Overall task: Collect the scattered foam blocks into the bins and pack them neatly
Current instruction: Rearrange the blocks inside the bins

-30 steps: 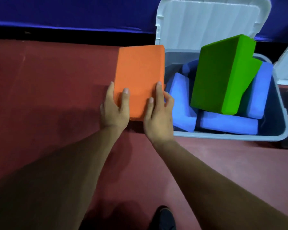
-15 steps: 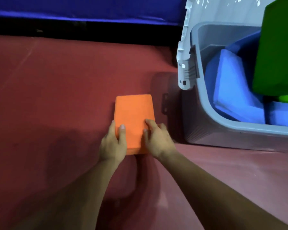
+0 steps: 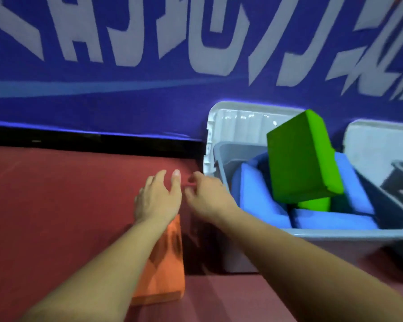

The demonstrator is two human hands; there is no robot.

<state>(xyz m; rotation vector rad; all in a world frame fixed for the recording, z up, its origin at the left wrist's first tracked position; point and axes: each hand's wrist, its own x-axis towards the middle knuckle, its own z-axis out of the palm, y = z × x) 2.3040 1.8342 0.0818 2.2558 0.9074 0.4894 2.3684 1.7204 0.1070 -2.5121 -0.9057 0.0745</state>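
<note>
the left hand [image 3: 157,201] and right hand [image 3: 207,198] hovered empty, each grip loosely spread, above the orange block [image 3: 170,270] lying on the red floor [image 3: 56,205] just beside the grey bin [image 3: 335,235].

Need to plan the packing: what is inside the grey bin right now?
The grey bin holds several blue blocks, with a large green block tilted on top and a second green piece showing below it. The bin floor and anything under them is covered.
</note>
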